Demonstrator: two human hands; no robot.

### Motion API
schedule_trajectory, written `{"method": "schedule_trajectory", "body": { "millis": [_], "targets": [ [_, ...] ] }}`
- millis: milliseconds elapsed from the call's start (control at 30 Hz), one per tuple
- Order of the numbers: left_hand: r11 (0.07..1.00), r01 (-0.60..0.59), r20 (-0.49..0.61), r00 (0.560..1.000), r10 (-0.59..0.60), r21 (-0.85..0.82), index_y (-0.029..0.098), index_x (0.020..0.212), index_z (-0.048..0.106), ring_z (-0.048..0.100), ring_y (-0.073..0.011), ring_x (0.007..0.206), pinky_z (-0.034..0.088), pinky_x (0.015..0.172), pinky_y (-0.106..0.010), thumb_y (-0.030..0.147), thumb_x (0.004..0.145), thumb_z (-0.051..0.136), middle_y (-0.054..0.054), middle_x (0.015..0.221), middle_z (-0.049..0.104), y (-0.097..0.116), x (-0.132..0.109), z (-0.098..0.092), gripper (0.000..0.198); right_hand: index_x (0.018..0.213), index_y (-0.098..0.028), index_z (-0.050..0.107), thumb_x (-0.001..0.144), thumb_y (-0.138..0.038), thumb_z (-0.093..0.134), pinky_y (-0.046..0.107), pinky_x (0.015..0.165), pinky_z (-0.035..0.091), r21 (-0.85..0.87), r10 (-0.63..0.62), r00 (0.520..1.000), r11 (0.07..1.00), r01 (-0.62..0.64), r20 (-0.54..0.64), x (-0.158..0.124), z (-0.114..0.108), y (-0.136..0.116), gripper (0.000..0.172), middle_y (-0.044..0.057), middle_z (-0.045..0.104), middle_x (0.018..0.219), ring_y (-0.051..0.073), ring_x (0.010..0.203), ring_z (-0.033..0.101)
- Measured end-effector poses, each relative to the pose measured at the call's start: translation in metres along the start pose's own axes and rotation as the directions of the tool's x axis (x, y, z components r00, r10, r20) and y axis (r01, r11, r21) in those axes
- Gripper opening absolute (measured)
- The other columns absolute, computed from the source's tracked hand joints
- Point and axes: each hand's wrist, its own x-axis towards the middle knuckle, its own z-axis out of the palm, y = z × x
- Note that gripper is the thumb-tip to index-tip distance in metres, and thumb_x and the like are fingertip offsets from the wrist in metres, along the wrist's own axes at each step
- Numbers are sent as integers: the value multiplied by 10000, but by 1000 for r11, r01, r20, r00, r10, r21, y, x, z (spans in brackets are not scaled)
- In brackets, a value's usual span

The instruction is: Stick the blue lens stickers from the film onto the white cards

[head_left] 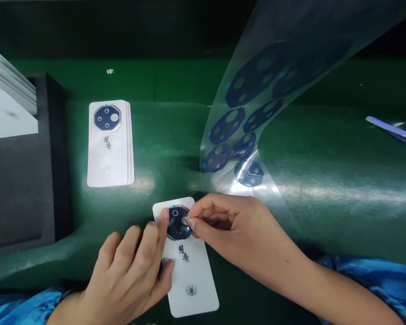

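A white phone back cover (194, 275) lies slightly tilted on the green surface in front of me. It has a dark blue octagonal camera sticker (176, 228) near its top and dark printed characters below. My left hand (135, 257) holds the cover, its index fingertip on the sticker's left edge and its thumb on the cover's left side. From the right, my right hand (219, 219) pinches thumb and index finger together at the round spot on the sticker's right. Those fingertips hide the sticker's right edge and whatever sits between them.
A small stack of white phone covers (107, 167) lies at left centre, its top one with a blue sticker. A black tray (50, 158) with white covers stands far left. Clear film (274, 189) carrying blue stickers curves down at right. A purple tool (392, 131) lies far right.
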Motion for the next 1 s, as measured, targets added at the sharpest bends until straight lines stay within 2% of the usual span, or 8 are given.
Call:
{"method": "schedule_trajectory", "body": {
  "millis": [133, 200, 267, 400, 467, 667, 867, 1000],
  "targets": [
    [1000, 2, -13, 1000, -2, 19, 70, 1321, 645, 522, -279, 953, 365, 817, -448, 460, 1002, 460, -149, 1106, 548, -1, -2, 2, 537, 746, -208, 708, 790, -109, 669, 195, 556, 518, 8, 2, 1000, 1000, -2, -1, 1, -1, -2, 115, -35, 736, 689, 124, 625, 691],
    [1000, 2, -32, 999, -3, -23, 49, 1287, 658, 533, -304, 967, 362, 821, -459, 539, 1003, 425, -177, 1110, 564, -3, -1, 4, 611, 744, -209, 709, 794, -103, 673, 193, 557, 519, -2, 0, 1000, 1000, 0, 2, 1, -1, -3, 123, -41, 736, 689, 118, 624, 691],
    [996, 22, -26, 999, -24, -88, 26, 1284, 645, 541, -348, 1026, 363, 860, -482, 542, 990, 449, -218, 1159, 571, -5, 1, 7, 626, 750, -211, 712, 796, -99, 677, 199, 566, 527, -11, 7, 1000, 1000, -7, 4, 0, -1, -4, 125, -43, 739, 693, 120, 629, 695],
    [976, 82, 78, 995, -67, -204, 47, 1415, 540, 479, -462, 1241, 341, 959, -555, 482, 967, 498, -293, 1397, 489, -7, 3, 10, 626, 761, -215, 715, 805, -110, 679, 230, 583, 545, -28, 3, 1000, 1000, -2, 8, 0, -1, -3, 120, -41, 740, 694, 138, 638, 703],
    [970, 90, 117, 991, -65, -226, 78, 1450, 515, 442, -486, 1311, 328, 986, -583, 484, 967, 498, -292, 1466, 459, -6, 4, 9, 631, 762, -221, 716, 822, -134, 675, 248, 567, 544, -52, -21, 1000, 998, 22, 19, 1, -2, -3, 113, -39, 731, 671, 148, 618, 698],
    [971, 147, 108, 986, -128, -189, 123, 1426, 563, 483, -490, 1308, 233, 1038, -689, 543, 952, 486, -249, 1456, 534, -3, 4, 10, 639, 767, -222, 711, 827, -111, 681, 261, 599, 566, -141, -104, 993, 984, 110, 51, 1, -7, -6, 130, -20, 749, 716, 163, 665, 722],
    [973, 137, 113, 987, -117, -187, 117, 1444, 546, 472, -486, 1325, 246, 1058, -679, 548, 952, 481, -242, 1489, 507, -4, 2, 11, 658, 735, -228, 707, 832, -129, 697, 255, 536, 531, -309, -134, 991, 942, 133, 19, -5, -18, -11, 139, -28, 729, 686, 164, 633, 704],
    [972, 123, 117, 988, -101, -201, 87, 1477, 503, 441, -486, 1361, 255, 1080, -654, 523, 967, 476, -247, 1524, 467, -4, 0, 11, 671, 857, -235, 731, 897, -173, 647, 276, 637, 583, -294, -238, 971, 929, 224, -12, -21, -21, -11, 111, -15, 755, 800, 168, 722, 722]
  ]
}}
